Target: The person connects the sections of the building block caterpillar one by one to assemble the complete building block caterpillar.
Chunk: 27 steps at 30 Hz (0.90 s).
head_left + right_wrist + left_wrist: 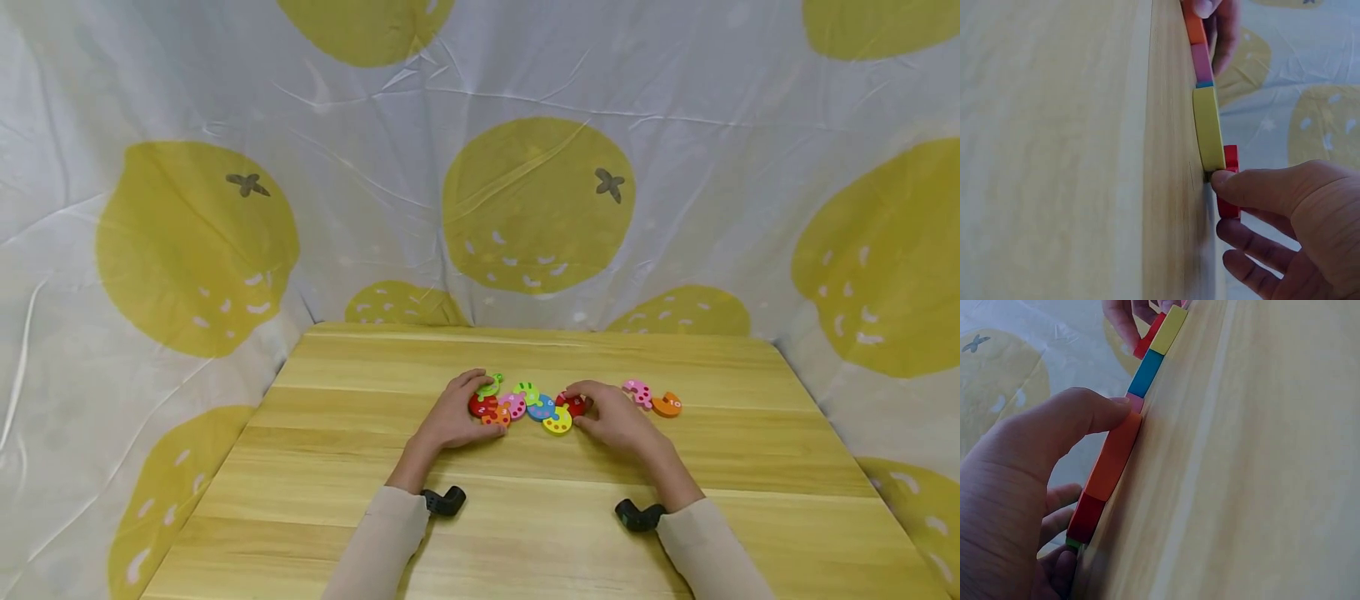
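Note:
A winding chain of colorful numbered puzzle pieces lies on the wooden table, joined edge to edge. My left hand (452, 414) holds its left end, the thumb against the orange piece (1113, 456) and the fingers on the far side by the red piece (481, 406) and green piece (490, 387). Pink, green and blue pieces (540, 408) follow, then a yellow piece (557, 422). My right hand (618, 419) pinches another red piece (1229, 209) between thumb and fingers. That piece sits a little higher than the yellow one, overlapping or touching its edge.
To the right of my right hand lie a loose pink piece (637, 392) and an orange piece (667, 405) marked 10, close together. A lemon-print curtain (525, 75) hangs behind and beside the wooden table (525, 533).

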### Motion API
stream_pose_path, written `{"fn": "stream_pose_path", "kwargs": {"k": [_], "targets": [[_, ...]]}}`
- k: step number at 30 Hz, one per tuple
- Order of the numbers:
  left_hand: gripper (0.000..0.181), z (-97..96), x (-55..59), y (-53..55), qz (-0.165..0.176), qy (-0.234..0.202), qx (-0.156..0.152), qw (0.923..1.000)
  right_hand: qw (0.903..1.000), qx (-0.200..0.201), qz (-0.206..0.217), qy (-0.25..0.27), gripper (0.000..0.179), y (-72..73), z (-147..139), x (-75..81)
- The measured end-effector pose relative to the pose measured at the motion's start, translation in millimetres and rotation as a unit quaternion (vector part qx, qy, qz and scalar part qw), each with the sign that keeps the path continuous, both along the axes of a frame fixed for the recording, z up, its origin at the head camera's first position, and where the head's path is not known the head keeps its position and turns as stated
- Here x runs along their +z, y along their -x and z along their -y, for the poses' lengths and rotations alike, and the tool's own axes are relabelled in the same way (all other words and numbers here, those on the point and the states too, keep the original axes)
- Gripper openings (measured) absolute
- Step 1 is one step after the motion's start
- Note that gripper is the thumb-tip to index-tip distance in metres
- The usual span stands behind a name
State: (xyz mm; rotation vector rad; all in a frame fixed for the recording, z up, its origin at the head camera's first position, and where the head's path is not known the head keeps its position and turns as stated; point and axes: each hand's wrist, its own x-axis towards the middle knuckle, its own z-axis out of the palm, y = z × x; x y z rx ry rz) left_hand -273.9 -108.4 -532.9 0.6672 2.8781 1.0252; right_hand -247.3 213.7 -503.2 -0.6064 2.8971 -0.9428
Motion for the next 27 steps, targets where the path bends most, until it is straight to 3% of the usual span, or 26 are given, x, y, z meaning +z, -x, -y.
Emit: {"fn": "stream_pose_path", "kwargs": {"k": [13, 27], "targets": [[0.093, -2.4, 1.9, 0.2, -0.002, 0.0, -0.006, 1.0, 0.9991, 0.036, -0.008, 0.018, 0.038, 0.5, -2, -4.4], [0.097, 2.2, 1.8, -0.2, -0.007, 0.02, -0.019, 0.9996, 0.9978, -0.037, -0.003, 0.055, 0.043, -3.7, -41, -1.3]]}}
